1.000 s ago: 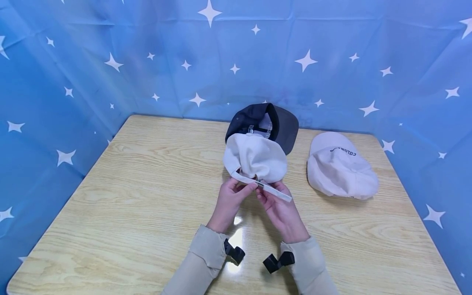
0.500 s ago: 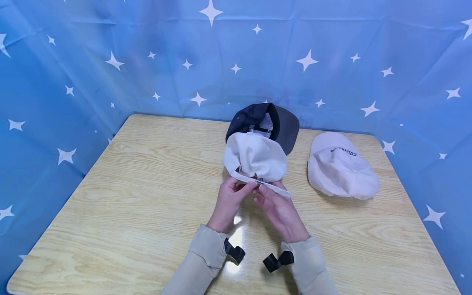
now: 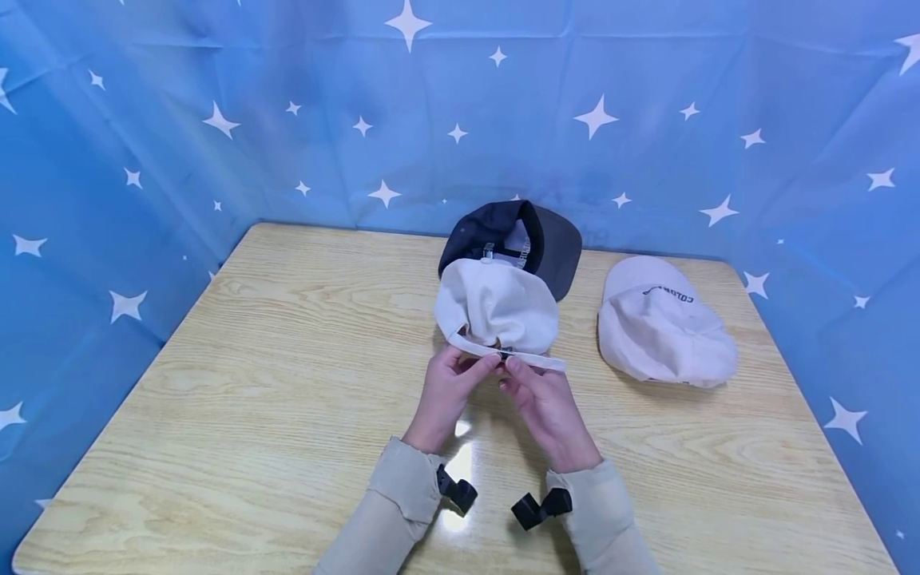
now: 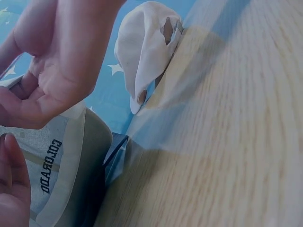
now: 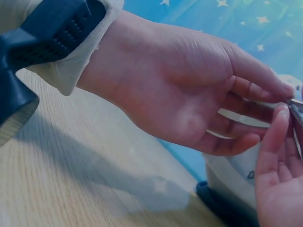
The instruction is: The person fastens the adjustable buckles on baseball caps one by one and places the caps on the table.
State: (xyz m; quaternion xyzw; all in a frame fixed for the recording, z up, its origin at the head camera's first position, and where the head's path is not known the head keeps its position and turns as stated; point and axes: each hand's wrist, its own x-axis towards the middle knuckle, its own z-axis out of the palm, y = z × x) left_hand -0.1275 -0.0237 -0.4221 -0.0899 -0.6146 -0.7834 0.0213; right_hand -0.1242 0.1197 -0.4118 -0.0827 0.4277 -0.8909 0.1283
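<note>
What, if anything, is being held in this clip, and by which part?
The white cap in front of the dark cap: the left hand and right hand pinch its back strap near the middle.

There are three caps. The first white cap (image 3: 496,299) is in the middle of the clock. The second white cap (image 3: 668,347) is at about three o'clock from it. The dark cap (image 3: 562,243) is between twelve and one o'clock. That makes two white ones and one dark one. One left hand (image 3: 442,395) is at seven o'clock and one right hand (image 3: 552,415) is at five o'clock, so two hands. There are two sleeves (image 3: 388,511), two black gadgets (image 3: 463,497) and one bench (image 3: 216,399). More than twenty white stars (image 3: 596,117) show.
</note>
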